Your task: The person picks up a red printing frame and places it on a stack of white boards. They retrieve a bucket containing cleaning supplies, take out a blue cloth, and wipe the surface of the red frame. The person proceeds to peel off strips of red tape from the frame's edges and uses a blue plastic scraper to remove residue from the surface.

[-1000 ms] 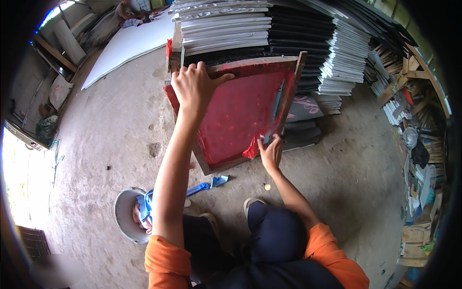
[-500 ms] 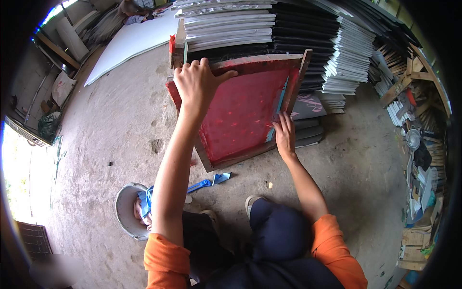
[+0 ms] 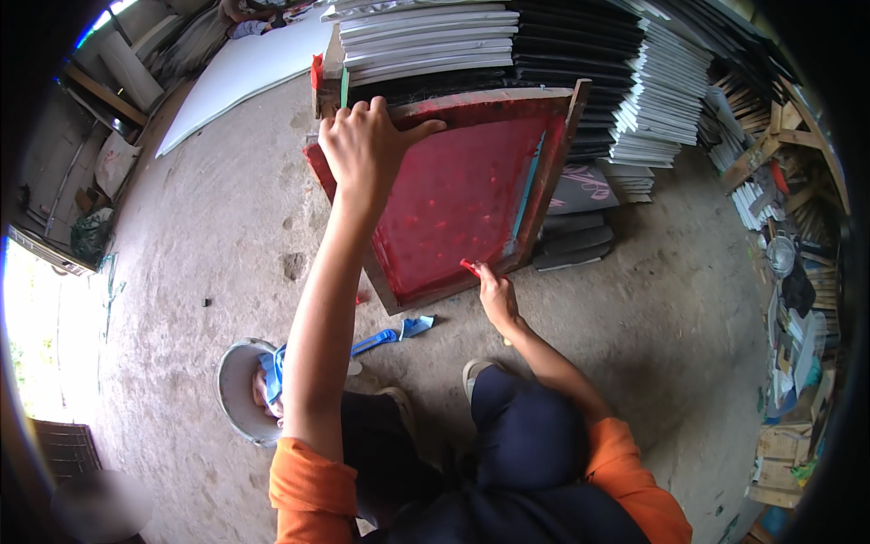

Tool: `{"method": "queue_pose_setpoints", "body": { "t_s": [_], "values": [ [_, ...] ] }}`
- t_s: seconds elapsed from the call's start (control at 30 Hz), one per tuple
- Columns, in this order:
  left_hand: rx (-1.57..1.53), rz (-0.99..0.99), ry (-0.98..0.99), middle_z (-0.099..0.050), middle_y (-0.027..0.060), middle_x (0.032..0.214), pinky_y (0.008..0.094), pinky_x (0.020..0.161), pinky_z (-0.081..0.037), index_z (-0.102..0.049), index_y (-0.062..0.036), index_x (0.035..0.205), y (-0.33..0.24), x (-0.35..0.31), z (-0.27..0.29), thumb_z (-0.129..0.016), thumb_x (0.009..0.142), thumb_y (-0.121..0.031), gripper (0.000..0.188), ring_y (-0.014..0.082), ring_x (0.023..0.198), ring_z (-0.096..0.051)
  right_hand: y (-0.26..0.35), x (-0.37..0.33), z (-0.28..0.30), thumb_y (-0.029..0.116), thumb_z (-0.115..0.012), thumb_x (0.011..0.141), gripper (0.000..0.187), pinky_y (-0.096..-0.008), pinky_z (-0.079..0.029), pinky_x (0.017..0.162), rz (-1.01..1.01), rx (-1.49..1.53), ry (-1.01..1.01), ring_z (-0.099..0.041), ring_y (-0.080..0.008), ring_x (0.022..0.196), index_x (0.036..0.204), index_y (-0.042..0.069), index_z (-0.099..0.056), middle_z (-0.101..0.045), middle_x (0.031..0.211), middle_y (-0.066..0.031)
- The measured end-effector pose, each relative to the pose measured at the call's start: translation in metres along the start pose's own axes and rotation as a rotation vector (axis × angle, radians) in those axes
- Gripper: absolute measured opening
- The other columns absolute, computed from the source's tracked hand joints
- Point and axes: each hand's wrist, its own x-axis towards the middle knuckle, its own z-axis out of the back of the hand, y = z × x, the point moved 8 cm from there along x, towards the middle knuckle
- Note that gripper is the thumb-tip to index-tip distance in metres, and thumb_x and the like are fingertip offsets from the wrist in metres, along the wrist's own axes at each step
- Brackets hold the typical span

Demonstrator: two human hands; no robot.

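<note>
A wooden screen-printing frame (image 3: 562, 181) with red-stained mesh (image 3: 453, 199) stands tilted in front of me. My left hand (image 3: 362, 150) is closed over its top edge near the upper left corner, thumb stretched along the rim. Near the bottom edge of the mesh, my right hand (image 3: 497, 295) pinches a small red piece (image 3: 469, 267), too small to name; its tip is against or just over the mesh. A blue-green strip (image 3: 530, 190) runs down the mesh's right side. Below the frame, a blue-handled tool (image 3: 373, 342) and a crumpled blue scrap (image 3: 417, 325) lie on the floor.
A grey bucket (image 3: 243, 408) holding cloths stands left of my legs. Behind the frame rise stacks of white (image 3: 426, 45) and black sheets (image 3: 575, 63). A large white board (image 3: 245, 77) lies at the far left, near another person (image 3: 246, 20). Wood scraps (image 3: 788, 444) line the right side.
My right hand has moved down and left, from the frame's right side to the bottom of the mesh, with the red piece now showing. My left hand keeps its grip on the top edge.
</note>
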Motion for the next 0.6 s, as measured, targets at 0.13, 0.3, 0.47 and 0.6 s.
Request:
{"method": "queue_pose_setpoints", "body": {
  "t_s": [0.13, 0.3, 0.47, 0.6],
  "values": [
    [0.003, 0.012, -0.003, -0.063, 0.0072, 0.067, 0.0313, 0.065, -0.048, -0.06, -0.0074, 0.07, 0.001, -0.003, 0.002, -0.052, 0.059, -0.077, 0.071, 0.02, 0.069, -0.063, 0.024, -0.004, 0.008, 0.0, -0.051, 0.081, 0.018, -0.0398, -0.049, 0.052, 0.013, 0.039, 0.006, -0.061, -0.034, 0.067, 0.097, -0.001, -0.056, -0.06, 0.072, -0.0221],
    [-0.012, -0.003, -0.057, -0.062, 0.0078, 0.066, 0.0311, 0.064, -0.048, -0.06, -0.0067, 0.07, 0.0, -0.007, 0.008, -0.052, 0.058, -0.077, 0.072, 0.0196, 0.067, -0.062, 0.033, 0.0, 0.034, 0.001, -0.052, 0.081, 0.014, -0.0399, -0.049, 0.052, -0.01, 0.141, -0.106, -0.061, -0.0342, 0.068, 0.095, -0.001, -0.056, -0.06, 0.072, -0.0222],
    [-0.027, -0.005, -0.087, -0.062, 0.0083, 0.065, 0.0316, 0.064, -0.048, -0.06, -0.0071, 0.068, -0.007, -0.003, 0.017, -0.052, 0.059, -0.077, 0.071, 0.0198, 0.065, -0.062, 0.105, -0.008, 0.048, -0.006, -0.052, 0.076, 0.022, -0.0392, -0.049, 0.061, 0.299, 0.214, -0.065, -0.061, -0.0349, 0.074, 0.097, 0.001, -0.056, -0.061, 0.076, -0.0193],
    [-0.038, -0.012, -0.11, -0.06, 0.0079, 0.063, 0.0319, 0.065, -0.047, -0.058, -0.0068, 0.069, -0.001, -0.013, 0.015, -0.053, 0.06, -0.075, 0.069, 0.0201, 0.065, -0.061, 0.096, 0.014, 0.042, 0.003, -0.051, 0.083, 0.01, -0.0423, -0.043, 0.06, 0.069, 0.161, -0.08, -0.057, -0.0364, 0.071, 0.092, 0.001, -0.056, -0.058, 0.074, -0.0193]
  ]
}}
